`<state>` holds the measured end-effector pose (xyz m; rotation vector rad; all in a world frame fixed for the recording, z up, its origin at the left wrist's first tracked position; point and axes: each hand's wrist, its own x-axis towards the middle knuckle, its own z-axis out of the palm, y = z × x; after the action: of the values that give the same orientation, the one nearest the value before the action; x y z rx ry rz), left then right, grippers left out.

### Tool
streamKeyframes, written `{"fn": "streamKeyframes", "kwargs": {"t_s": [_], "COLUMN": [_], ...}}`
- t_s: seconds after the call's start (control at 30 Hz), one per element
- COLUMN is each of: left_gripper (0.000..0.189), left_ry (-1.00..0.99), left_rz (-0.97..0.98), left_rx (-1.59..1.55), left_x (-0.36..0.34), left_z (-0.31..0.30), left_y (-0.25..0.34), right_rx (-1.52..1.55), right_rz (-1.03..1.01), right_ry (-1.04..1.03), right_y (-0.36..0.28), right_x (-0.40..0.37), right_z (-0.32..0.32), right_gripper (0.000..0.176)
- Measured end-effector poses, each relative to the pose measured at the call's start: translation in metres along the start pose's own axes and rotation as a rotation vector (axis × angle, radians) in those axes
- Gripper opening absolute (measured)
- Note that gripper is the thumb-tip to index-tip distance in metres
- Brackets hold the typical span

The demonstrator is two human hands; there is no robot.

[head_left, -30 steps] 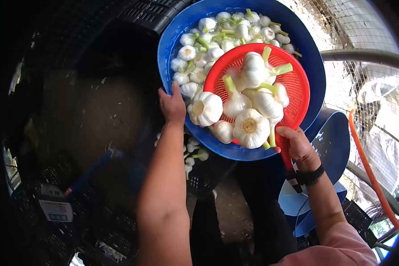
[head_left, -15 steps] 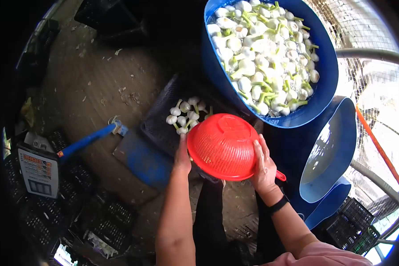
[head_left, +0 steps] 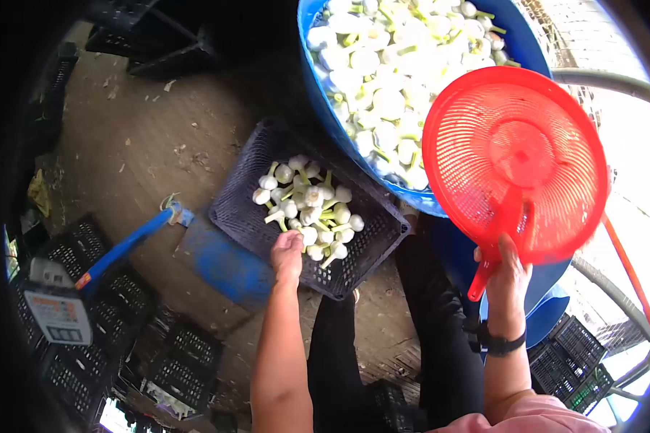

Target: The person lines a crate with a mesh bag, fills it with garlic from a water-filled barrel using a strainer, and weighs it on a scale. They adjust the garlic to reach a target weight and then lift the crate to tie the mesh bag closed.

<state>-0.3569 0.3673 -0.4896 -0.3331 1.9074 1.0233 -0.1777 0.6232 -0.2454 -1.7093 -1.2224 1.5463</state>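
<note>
My right hand (head_left: 511, 274) grips the handle of a red plastic colander (head_left: 462, 137), holding it raised at the right with its hollow side towards me. Nothing shows inside the colander. My left hand (head_left: 287, 249) is over the near left side of a dark plastic crate (head_left: 368, 270), its fingers loosely bent beside the garlic bulbs (head_left: 312, 206). Whether the fingertips touch a bulb is hard to see. The white bulbs, with short green stems, lie heaped in the crate's middle.
A big blue tub (head_left: 325, 108) full of garlic bulbs in water stands beyond the crate, partly behind the colander. At the left are a scale display (head_left: 58, 310) on a blue post (head_left: 126, 245) and black crates (head_left: 184, 364). More black crates (head_left: 567, 357) stand at lower right.
The colander has gone from upside down over the crate, between both hands, to the right in my right hand alone. More garlic lies in the crate. My left hand has let go of the colander.
</note>
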Motion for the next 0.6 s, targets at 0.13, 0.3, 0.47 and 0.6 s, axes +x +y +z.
{"fn": "streamKeyframes", "kwargs": {"t_s": [0.13,0.3,0.47,0.6], "left_gripper": [0.019,0.031,0.027,0.022], "left_ry": [0.026,-0.199,-0.24,-0.212], "left_rz": [0.39,0.412,0.362,0.24], "left_rx": [0.72,1.321,1.442,1.283], "left_x": [0.032,0.095,0.101,0.077], "left_z": [0.056,0.114,0.125,0.105], "left_y": [-0.028,-0.048,-0.05,-0.024], "right_rx": [0.173,0.141,0.223,0.326], "right_rz": [-0.075,-0.052,-0.04,-0.045], "right_ry": [0.063,0.108,0.05,0.061], "right_y": [0.019,0.027,0.034,0.029], "right_x": [0.018,0.056,0.084,0.091], "right_z": [-0.005,-0.038,-0.054,-0.053], "right_gripper": [0.023,0.033,0.031,0.029]}}
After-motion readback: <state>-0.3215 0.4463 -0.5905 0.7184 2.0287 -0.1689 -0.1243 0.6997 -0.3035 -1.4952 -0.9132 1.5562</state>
